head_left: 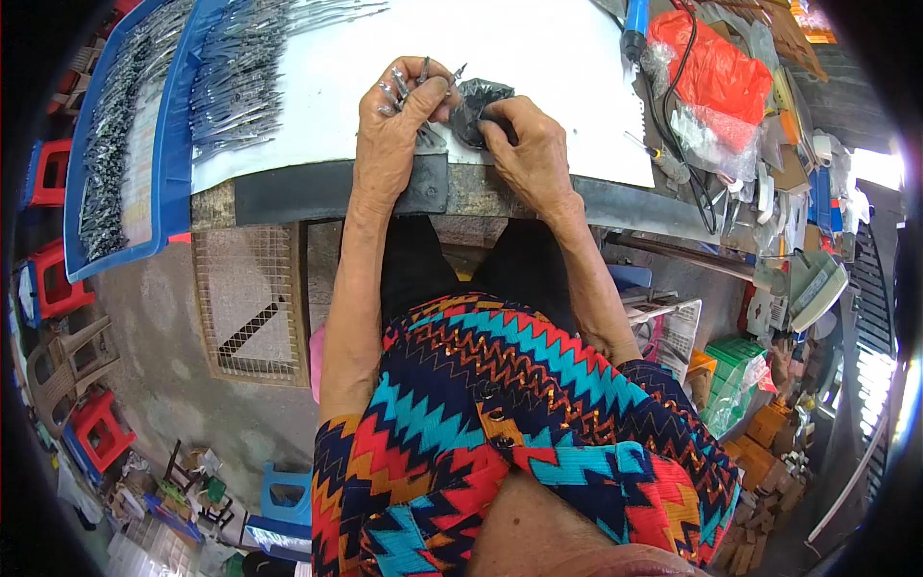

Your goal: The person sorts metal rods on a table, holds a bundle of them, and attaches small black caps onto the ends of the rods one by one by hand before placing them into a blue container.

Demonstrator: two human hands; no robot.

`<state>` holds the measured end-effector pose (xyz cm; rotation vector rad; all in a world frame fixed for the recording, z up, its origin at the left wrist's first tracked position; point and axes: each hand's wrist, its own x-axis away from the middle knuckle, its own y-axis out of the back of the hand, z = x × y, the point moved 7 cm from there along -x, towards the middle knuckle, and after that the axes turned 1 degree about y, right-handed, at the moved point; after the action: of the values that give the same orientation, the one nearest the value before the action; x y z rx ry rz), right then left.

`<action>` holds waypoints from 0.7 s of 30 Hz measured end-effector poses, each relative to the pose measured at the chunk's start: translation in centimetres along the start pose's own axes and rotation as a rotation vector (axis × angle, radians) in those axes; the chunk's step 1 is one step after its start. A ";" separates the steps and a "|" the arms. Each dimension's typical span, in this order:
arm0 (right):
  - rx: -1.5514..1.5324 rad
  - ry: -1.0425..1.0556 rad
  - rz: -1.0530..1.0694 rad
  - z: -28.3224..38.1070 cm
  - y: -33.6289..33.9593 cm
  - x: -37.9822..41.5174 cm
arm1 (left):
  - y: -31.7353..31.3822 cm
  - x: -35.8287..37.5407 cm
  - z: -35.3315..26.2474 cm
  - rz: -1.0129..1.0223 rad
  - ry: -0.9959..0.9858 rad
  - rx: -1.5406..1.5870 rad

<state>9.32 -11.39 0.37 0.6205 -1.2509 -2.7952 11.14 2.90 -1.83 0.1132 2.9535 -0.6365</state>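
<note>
Several thin metallic pieces (400,81) stick out between the fingers of my left hand (399,115), which is closed round them above the table's near edge. My right hand (529,144) pinches the side of a crumpled black plastic bag (475,108), just right of my left hand. The fingertips of my left hand are close to the bag's left side; whether they touch it I cannot tell. What lies inside the bag is hidden.
Thin metallic pieces (236,91) lie in rows on the white tabletop (332,82). A blue tray (171,163) holds more at the left. On the right are a blue-handled tool (635,29), a black cable, a red plastic bag (711,77) and a small screwdriver (644,145).
</note>
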 end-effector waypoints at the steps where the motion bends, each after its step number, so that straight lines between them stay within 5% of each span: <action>1: 0.002 0.000 -0.007 0.0 -0.1 0.0 | 0.0 0.0 0.0 0.004 -0.003 -0.002; 8: -0.022 -0.009 -0.034 0.0 -0.5 0.0 | 0.1 0.1 0.0 -0.005 -0.012 -0.007; 14: -0.356 -0.329 -0.008 -2.2 0.1 0.6 | 0.0 0.3 0.0 0.017 0.017 0.035; 21: -0.858 -0.397 -0.040 -1.8 1.0 -0.3 | -0.4 0.2 -0.6 0.017 -0.044 -0.039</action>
<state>10.11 -13.37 0.11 0.0318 0.0492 -3.1492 10.79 2.80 -1.13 0.1197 2.9174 -0.5719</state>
